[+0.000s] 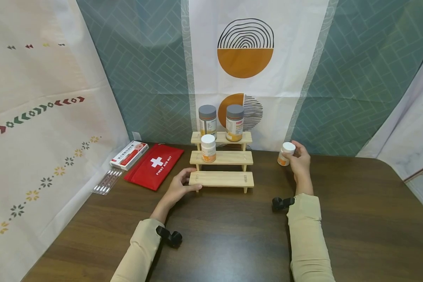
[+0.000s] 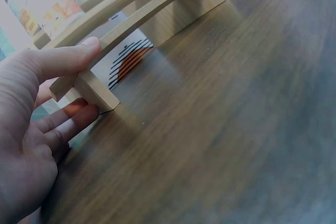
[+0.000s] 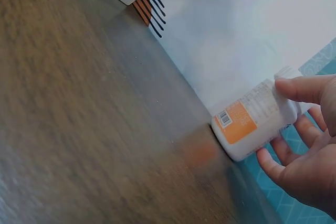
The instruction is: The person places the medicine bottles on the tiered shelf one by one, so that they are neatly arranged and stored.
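Observation:
A three-step wooden rack (image 1: 221, 179) stands on the table. My left hand (image 1: 179, 187) grips the left end of its lowest step, thumb on top and fingers beneath, as the left wrist view shows. To the right of the rack, my right hand (image 1: 299, 161) holds a small white pill bottle (image 3: 255, 120) with an orange label, thumb near the cap and fingers along its side. The bottle is upright, its base right at the tabletop. A similar white bottle (image 1: 208, 149) sits on the middle step. Two grey-capped jars (image 1: 207, 120) stand on the top step.
Left of the rack lie a red first aid kit pouch (image 1: 155, 166), a white and red medicine box (image 1: 129, 155) and a clear pack of cotton swabs (image 1: 107, 181). A patterned cloth (image 1: 155, 78) hangs behind the brown table (image 1: 229, 235).

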Demonstrator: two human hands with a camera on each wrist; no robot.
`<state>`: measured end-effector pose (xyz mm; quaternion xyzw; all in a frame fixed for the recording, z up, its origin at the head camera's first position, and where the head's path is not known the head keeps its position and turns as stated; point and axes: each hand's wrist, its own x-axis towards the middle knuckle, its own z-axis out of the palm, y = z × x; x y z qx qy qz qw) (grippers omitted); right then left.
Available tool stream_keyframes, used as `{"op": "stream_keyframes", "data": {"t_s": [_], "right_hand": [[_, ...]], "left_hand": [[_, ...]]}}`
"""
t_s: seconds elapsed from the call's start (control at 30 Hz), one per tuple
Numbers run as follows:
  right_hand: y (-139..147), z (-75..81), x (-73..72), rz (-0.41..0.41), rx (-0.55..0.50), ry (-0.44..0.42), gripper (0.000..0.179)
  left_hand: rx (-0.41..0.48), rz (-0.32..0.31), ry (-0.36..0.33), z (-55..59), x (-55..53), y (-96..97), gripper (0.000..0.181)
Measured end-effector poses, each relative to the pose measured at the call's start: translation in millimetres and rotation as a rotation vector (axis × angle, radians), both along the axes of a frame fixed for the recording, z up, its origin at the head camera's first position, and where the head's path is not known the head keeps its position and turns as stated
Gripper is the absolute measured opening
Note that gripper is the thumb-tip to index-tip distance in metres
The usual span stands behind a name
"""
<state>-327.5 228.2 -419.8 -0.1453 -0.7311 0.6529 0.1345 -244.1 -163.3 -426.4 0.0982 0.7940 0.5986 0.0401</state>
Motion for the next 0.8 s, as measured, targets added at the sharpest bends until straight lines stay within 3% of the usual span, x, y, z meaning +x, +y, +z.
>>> {"op": "stream_keyframes", "data": {"t_s": [0.67, 0.8], "right_hand": [[0, 14.2, 2.2, 0.013, -0.011, 0.055, 0.063], [-2, 22.6, 4.0, 0.038, -0.016, 0.073, 0.063]], "left_hand": [[-0.017, -0.001, 0.005, 0.4, 0.4, 0.5, 0.056], [-0.007, 0.006, 0.0, -15.6, -10.3, -2.1, 0.058]]}}
